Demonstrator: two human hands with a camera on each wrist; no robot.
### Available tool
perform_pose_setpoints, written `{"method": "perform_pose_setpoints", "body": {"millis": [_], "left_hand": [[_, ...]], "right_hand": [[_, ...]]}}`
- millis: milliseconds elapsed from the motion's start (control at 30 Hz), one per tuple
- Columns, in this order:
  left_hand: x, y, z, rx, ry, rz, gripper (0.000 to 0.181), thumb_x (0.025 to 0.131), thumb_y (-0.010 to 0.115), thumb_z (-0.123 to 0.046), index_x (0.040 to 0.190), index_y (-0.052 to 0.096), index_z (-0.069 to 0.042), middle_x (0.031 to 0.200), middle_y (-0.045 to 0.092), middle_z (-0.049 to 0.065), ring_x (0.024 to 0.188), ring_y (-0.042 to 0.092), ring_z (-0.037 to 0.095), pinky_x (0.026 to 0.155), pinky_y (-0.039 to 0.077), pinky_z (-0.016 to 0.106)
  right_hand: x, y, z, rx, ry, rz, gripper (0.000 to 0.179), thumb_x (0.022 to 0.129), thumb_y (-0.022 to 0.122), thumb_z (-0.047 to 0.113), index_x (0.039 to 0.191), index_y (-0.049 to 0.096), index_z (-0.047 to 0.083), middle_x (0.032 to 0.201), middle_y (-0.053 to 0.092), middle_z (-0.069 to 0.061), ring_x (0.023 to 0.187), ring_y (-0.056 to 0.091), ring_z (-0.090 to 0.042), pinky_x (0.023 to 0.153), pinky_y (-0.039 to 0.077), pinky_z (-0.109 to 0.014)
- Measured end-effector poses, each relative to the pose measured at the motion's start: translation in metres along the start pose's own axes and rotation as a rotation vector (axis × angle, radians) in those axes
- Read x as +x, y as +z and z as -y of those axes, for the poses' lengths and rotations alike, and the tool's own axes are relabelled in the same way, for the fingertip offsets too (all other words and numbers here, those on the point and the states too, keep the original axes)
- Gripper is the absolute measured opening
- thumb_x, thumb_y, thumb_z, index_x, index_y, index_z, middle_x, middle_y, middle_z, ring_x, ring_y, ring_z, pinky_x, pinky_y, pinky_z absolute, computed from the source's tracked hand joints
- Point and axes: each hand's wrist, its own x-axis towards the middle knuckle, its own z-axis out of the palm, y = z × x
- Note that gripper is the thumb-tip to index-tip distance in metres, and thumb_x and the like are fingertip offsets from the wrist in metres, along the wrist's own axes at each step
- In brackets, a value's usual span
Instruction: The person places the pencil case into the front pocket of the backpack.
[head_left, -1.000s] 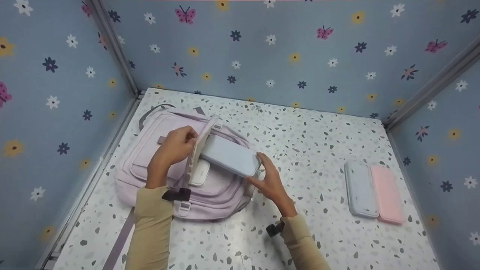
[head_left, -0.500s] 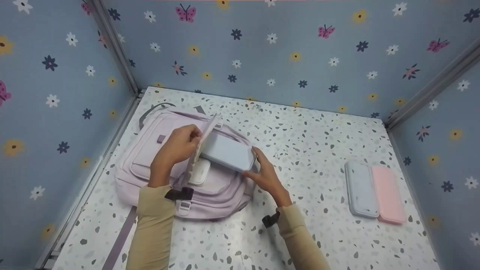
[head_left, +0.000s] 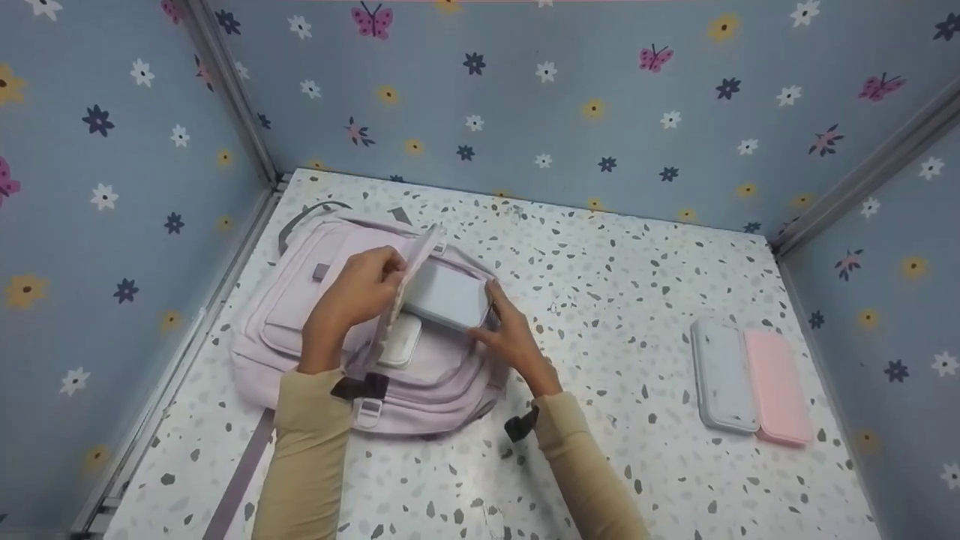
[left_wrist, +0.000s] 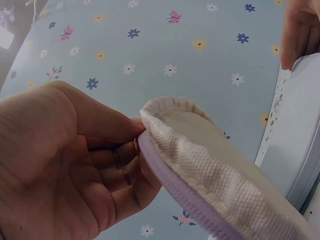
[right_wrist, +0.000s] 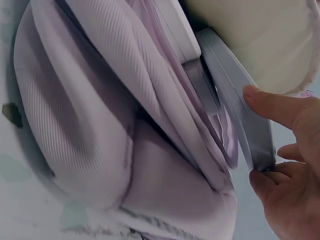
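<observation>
My left hand pinches the raised flap of the bag; my right hand grips the case, part-way under that flap. I judge this insertion into the bag; next calls for a straight push, flap held clear.

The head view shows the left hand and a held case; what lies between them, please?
In the head view, the raised flap lies between the left hand and the case.
</observation>
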Motion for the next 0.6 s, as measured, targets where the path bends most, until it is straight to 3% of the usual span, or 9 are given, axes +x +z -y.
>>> {"method": "perform_pose_setpoints", "body": {"millis": [267, 600], "left_hand": [[0.002, 0.001, 0.000, 0.019, 0.035, -0.024, 0.015, 0.092, 0.049, -0.003, 0.099, 0.060, 0.005, 0.094, 0.062, 0.018, 0.086, 0.055, 0.028, 0.080, 0.046, 0.042], [0.002, 0.003, 0.000, 0.020, 0.034, -0.029, 0.013, 0.091, 0.050, -0.002, 0.097, 0.060, 0.004, 0.094, 0.063, 0.017, 0.087, 0.056, 0.028, 0.081, 0.046, 0.043]], "right_hand": [[0.011, 0.014, 0.007, 0.047, -0.009, -0.009, 0.090, 0.078, 0.076, 0.004, 0.147, 0.021, -0.008, 0.153, 0.022, -0.028, 0.141, 0.029, -0.032, 0.112, 0.029, -0.034], [0.027, 0.028, 0.014, 0.005, -0.012, 0.014, 0.089, 0.077, 0.075, 0.003, 0.148, 0.021, -0.007, 0.151, 0.032, -0.023, 0.137, 0.038, -0.030, 0.111, 0.031, -0.031]]}}
